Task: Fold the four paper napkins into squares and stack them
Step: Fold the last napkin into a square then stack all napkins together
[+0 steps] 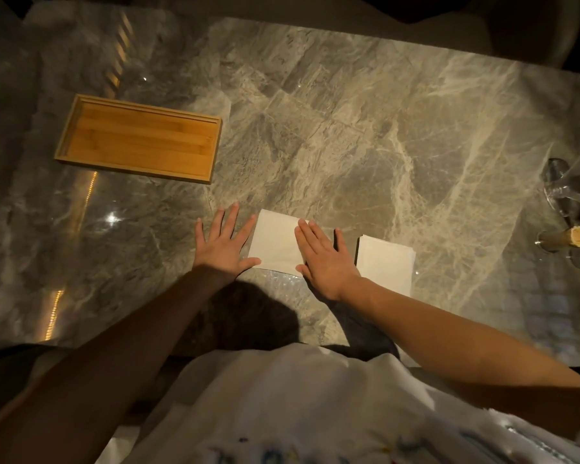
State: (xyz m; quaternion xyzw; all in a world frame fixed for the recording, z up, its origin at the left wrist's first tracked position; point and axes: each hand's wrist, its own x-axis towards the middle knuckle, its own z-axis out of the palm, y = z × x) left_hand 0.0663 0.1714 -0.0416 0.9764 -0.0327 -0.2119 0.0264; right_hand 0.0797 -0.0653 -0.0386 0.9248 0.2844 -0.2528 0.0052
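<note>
A folded white napkin point(273, 241) lies flat on the marble table near its front edge. My right hand point(325, 257) rests flat on the napkin's right part, fingers spread, covering that side. My left hand point(223, 241) lies flat on the table just left of the napkin, its thumb touching the lower left corner. To the right, a second white napkin pile point(385, 264) sits apart from my right hand; how many sheets it holds cannot be told.
An empty wooden tray point(138, 139) sits at the back left of the marble table point(349, 135). Clear glassware point(563, 185) and a cork-topped glass item point(576, 237) stand at the right edge.
</note>
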